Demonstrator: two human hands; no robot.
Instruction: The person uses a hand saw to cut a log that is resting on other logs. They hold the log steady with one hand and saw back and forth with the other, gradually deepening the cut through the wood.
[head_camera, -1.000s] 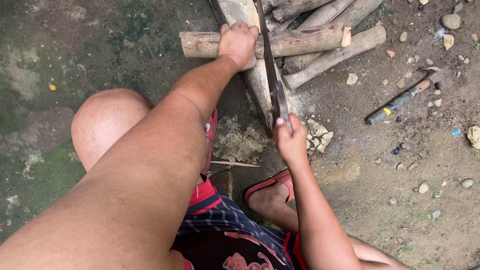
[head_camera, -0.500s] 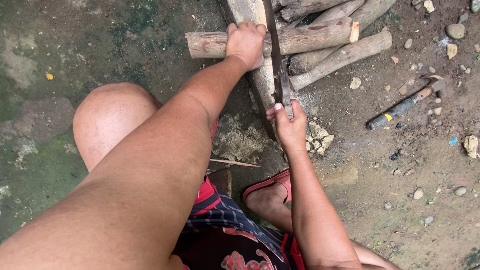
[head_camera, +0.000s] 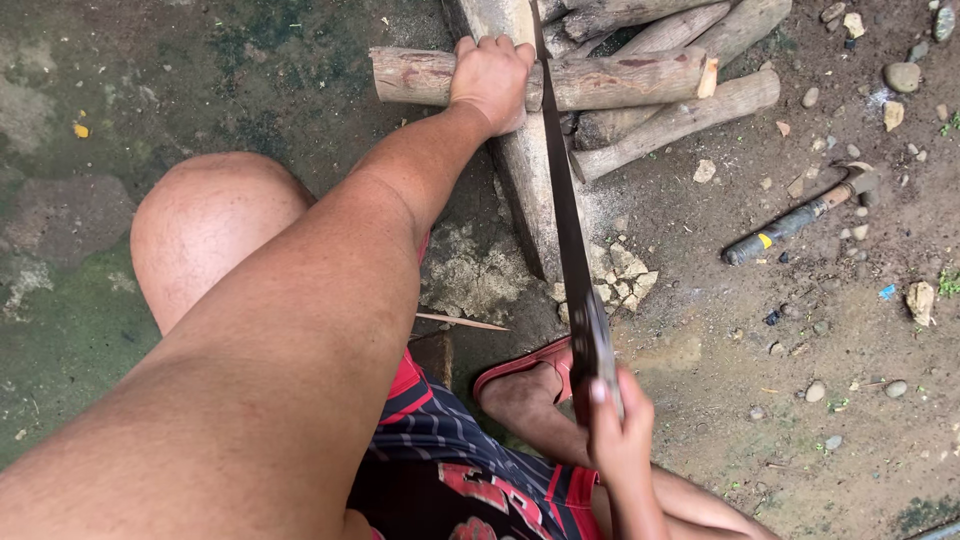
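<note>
My left hand (head_camera: 490, 80) grips a round wooden log (head_camera: 620, 78) that lies crosswise on a thicker log (head_camera: 520, 170). My right hand (head_camera: 618, 430) is closed around the handle of a hand saw (head_camera: 562, 190). The saw's long dark blade runs from my hand up across the crosswise log, right beside my left hand. Pale sawdust (head_camera: 470, 270) lies on the ground under the logs. My bare knee (head_camera: 205, 225) is at the left and my foot in a red sandal (head_camera: 525, 375) is near the saw handle.
More cut branches (head_camera: 680, 120) are piled behind the held log. A hammer (head_camera: 800, 215) with a dark grip lies on the dirt to the right among small stones (head_camera: 902, 75). Pale rubble chunks (head_camera: 620, 275) sit by the thick log. Mossy ground (head_camera: 80, 180) is at the left.
My right hand has pulled the saw back toward me, so more blade shows below the log. My left hand has kept its hold on the log.
</note>
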